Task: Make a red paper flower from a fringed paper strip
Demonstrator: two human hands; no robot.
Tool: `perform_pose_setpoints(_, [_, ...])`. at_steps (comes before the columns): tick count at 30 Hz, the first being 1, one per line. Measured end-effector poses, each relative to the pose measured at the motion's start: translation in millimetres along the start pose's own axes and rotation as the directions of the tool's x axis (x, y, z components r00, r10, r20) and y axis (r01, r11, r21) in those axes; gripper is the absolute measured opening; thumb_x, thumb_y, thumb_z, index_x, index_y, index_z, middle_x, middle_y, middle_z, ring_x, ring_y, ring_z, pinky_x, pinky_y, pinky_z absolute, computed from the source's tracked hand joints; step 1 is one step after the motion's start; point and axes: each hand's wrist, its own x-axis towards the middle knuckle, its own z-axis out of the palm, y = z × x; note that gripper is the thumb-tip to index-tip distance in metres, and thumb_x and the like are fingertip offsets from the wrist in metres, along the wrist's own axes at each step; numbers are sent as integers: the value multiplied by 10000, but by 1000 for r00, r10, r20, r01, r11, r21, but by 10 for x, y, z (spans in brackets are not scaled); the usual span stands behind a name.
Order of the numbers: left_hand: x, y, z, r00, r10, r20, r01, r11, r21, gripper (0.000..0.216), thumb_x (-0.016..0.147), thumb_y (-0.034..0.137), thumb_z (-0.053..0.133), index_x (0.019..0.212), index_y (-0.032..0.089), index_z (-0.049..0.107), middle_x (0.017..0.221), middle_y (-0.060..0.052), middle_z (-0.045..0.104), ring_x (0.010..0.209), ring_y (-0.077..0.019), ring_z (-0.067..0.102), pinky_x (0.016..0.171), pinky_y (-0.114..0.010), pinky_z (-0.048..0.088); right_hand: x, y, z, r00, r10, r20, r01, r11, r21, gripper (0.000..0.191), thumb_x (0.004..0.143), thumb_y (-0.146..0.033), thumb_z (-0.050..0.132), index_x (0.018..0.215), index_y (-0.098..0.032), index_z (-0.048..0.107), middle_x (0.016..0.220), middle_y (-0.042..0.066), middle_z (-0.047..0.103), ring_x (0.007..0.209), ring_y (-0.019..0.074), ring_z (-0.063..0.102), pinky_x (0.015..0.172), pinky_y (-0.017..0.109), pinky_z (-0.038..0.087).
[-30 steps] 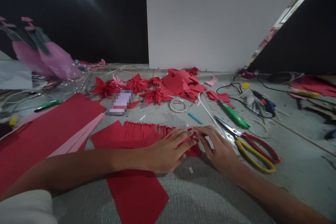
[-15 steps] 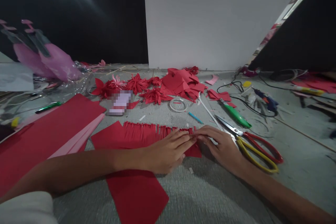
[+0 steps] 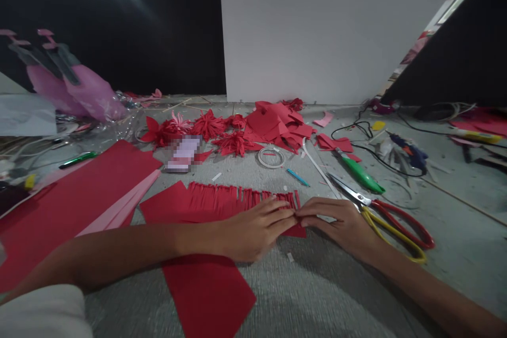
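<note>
Under the two hands: the fringed red paper [image 3: 214,198] lies flat on the grey surface [image 3: 304,296], its fringe standing along the far edge, its right end beneath the fingertips.
Left hand: the left hand [image 3: 253,232] stretches across the right part of the fringed red paper, palm down, fingers reaching to the right; its thumb is blurred, so I cannot tell whether this grip clasps any of the paper.
Right hand: the right hand [image 3: 336,222] comes in from the right, thumb and fingertips drawn together in a pinch on the paper's right end, meeting the left fingertips.
Red sheet: a pointed red sheet [image 3: 209,296] emerges on the near side of the left forearm [image 3: 130,248].
Scissors: just right of the right hand lie scissors [image 3: 361,198], one handle loop red, the other yellow, blades pointing away and left.
Beyond the fringe: a white ring-shaped roll [image 3: 260,159], a small blue stick [image 3: 298,177] and a green-handled tool [image 3: 360,171].
Left side: a large red sheet [image 3: 87,190] bears pink paper strips [image 3: 127,200].
Farther back: red paper pompoms [image 3: 208,124] sit beside a heap of red paper pieces [image 3: 269,119].
Far right: a blue glue gun [image 3: 412,153].
Behind: a white panel [image 3: 304,26].
</note>
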Motion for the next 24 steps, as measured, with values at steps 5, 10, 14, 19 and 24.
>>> perform_pose_setpoints(5, [1, -1, -22, 1000, 29, -11, -29, 1000, 8, 487, 942, 160, 419, 1404, 6, 391, 1430, -179, 477, 1434, -290, 287, 1230, -433, 191, -8, -8, 7, 999, -50, -14, 50, 998, -24, 176, 929, -298, 607, 988, -230, 758, 831, 44, 750, 712, 152, 712, 645, 249, 589])
perform_pose_setpoints(10, [7, -3, -41, 999, 25, 20, -25, 1000, 7, 502, 934, 152, 410, 1412, -1, 390, 1456, -180, 449, 1437, -288, 282, 1231, -414, 180, -14, -5, 9, 995, -101, -16, 100, 993, -68, 176, 947, -255, 579, 965, -220, 751, 850, 44, 757, 732, 143, 719, 654, 231, 586])
perform_pose_setpoints(14, [3, -6, -37, 999, 20, 35, -20, 1000, 8, 526, 938, 158, 390, 1443, 17, 356, 1478, -176, 426, 1451, -285, 262, 1223, -422, 192, -26, 21, 33, 995, -97, -8, 95, 989, -113, 172, 957, -219, 557, 940, -203, 727, 819, 29, 749, 702, 123, 707, 657, 209, 568])
perform_pose_setpoints(19, [8, -4, -34, 999, 21, 25, -21, 1000, -2, 542, 932, 155, 405, 1451, 14, 344, 1467, -177, 437, 1452, -286, 258, 1225, -424, 187, -39, 48, 63, 995, -93, -36, 86, 983, -163, 180, 967, -226, 530, 914, -206, 701, 765, 12, 734, 643, 115, 691, 616, 203, 555])
perform_pose_setpoints(24, [16, -1, -37, 999, 26, 22, -26, 1000, -14, 520, 943, 146, 391, 1441, 1, 355, 1466, -179, 440, 1454, -275, 262, 1231, -411, 177, -23, 24, 33, 993, -115, -18, 111, 982, -151, 176, 959, -220, 538, 996, -216, 710, 822, 21, 749, 693, 125, 710, 650, 212, 578])
